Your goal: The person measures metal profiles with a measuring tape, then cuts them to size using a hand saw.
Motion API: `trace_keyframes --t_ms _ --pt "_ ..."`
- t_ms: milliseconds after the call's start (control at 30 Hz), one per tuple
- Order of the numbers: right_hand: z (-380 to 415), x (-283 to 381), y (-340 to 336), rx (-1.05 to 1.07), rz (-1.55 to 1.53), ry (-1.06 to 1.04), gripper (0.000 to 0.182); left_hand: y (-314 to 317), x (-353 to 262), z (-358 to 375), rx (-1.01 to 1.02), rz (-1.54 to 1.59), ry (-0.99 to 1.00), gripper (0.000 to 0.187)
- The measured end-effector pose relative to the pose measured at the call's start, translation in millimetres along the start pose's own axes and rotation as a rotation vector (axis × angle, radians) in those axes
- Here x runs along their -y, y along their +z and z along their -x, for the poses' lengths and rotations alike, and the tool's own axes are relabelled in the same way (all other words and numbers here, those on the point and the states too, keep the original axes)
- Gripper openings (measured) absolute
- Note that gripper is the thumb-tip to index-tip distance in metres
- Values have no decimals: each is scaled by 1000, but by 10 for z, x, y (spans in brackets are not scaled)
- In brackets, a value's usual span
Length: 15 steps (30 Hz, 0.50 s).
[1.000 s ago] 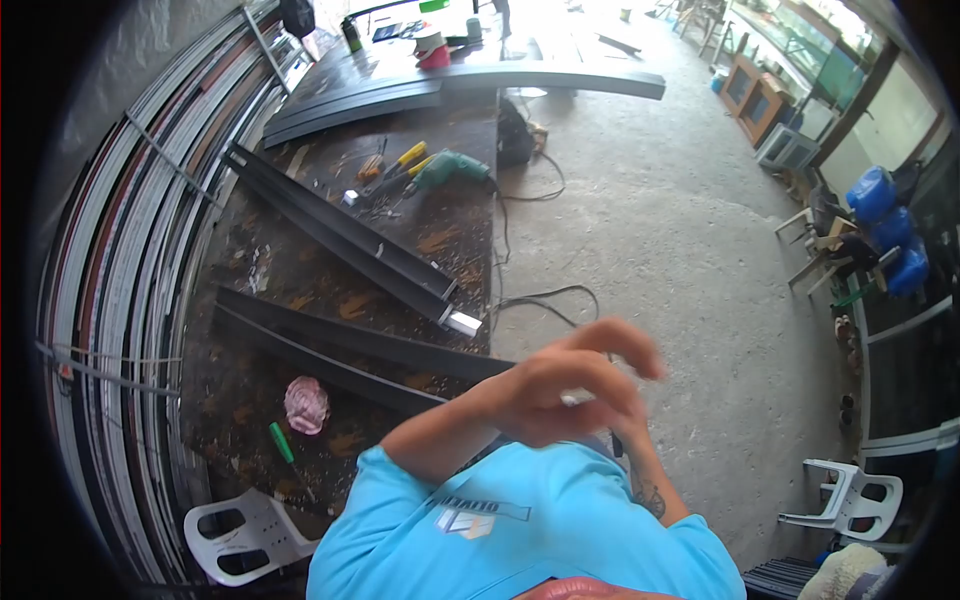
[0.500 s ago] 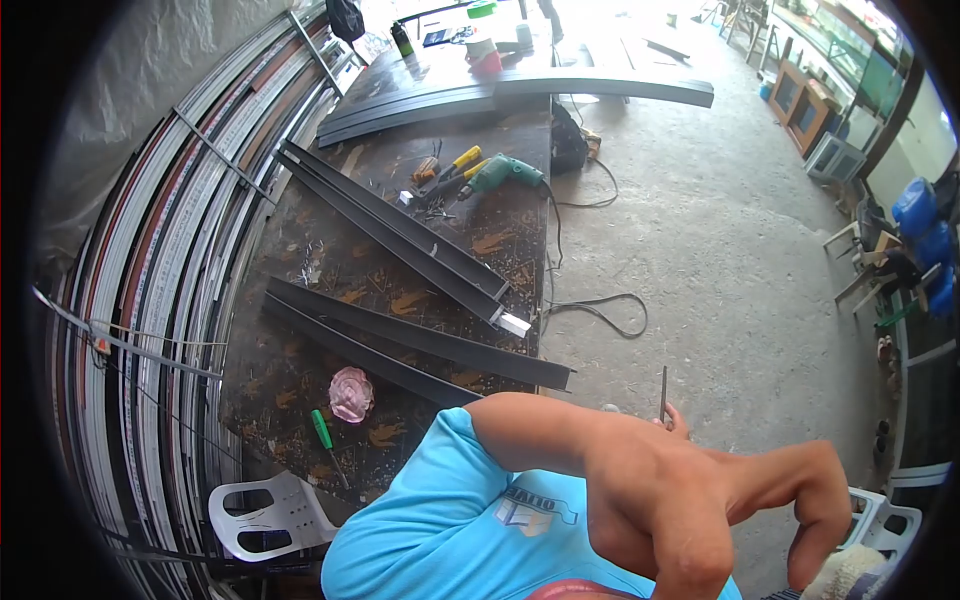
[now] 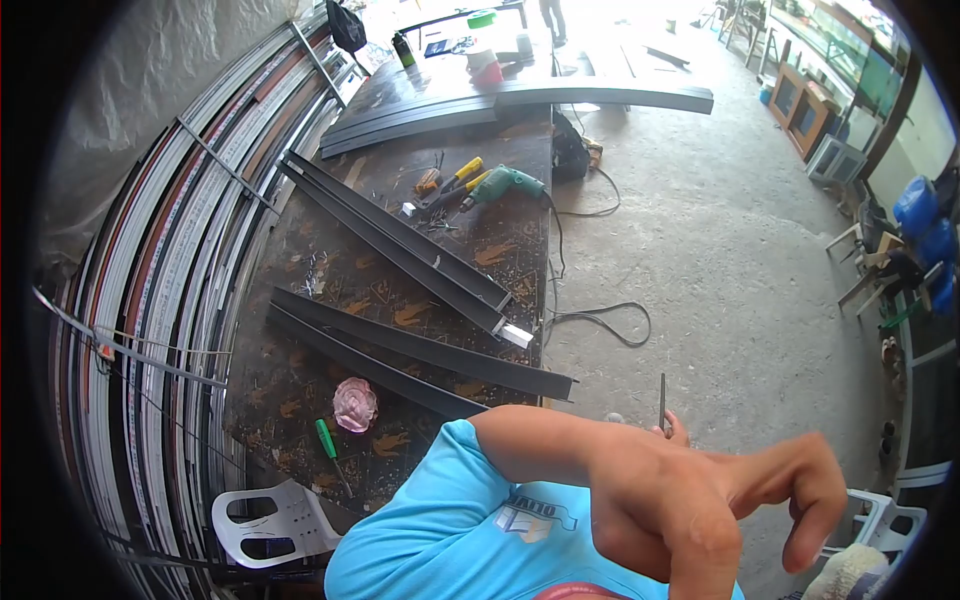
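In the head view, the left hand point(image 3: 665, 485) had swung nearer and to the right, where a second earlier it had hovered by the near strip ends; the slim dark rod point(image 3: 662, 398) had also come into sight. That suggested, as a judgement, that the left hand was not working the pieces on the surface point(image 3: 290, 370). Its grip was apart, fingers bent and spread with nothing visible between them, though the palm was hidden. The right hand point(image 3: 679, 428), partly covered by the left, had its grip closed around the near end of the rod, which stood nearly upright in the view, its free end pointing far. The rod was just beyond the left hand, over the floor point(image 3: 720, 270) and right of the near dark strips point(image 3: 430, 347). The green drill point(image 3: 502, 188) lay farther off, and the green-handled screwdriver point(image 3: 326, 438) lay near left, beside the pink ornament point(image 3: 355, 404).
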State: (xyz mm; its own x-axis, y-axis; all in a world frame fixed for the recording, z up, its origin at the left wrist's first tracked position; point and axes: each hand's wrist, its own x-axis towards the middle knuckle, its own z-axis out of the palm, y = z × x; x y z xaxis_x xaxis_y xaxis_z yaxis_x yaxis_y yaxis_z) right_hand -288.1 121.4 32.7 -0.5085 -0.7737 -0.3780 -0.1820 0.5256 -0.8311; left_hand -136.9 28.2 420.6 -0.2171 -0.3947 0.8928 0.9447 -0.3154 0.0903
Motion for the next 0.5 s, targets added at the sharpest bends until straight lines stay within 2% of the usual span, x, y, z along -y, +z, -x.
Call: trace_keyframes --t_ms 67,167,267,333,367,467,500 --pt "32 49 5 -16 19 -2 47 -78 38 16 14 56 64 40" --pt "29 83 30 -23 47 -24 47 -257 57 11 239 -12 -87 34" --pt "93 327 -83 32 11 10 47 -349 153 26 271 -12 78 27" --pt "122 368 -118 83 -32 61 47 -461 -22 78 268 -89 -65 17" --pt "85 271 -63 38 19 -21 47 -509 -95 119 268 -112 -113 14" --pt "-36 -26 95 -97 180 -268 48 -695 -287 363 60 -424 -307 25" --pt "-87 -91 105 -145 232 -352 48 -810 -393 485 37 -521 -409 22"
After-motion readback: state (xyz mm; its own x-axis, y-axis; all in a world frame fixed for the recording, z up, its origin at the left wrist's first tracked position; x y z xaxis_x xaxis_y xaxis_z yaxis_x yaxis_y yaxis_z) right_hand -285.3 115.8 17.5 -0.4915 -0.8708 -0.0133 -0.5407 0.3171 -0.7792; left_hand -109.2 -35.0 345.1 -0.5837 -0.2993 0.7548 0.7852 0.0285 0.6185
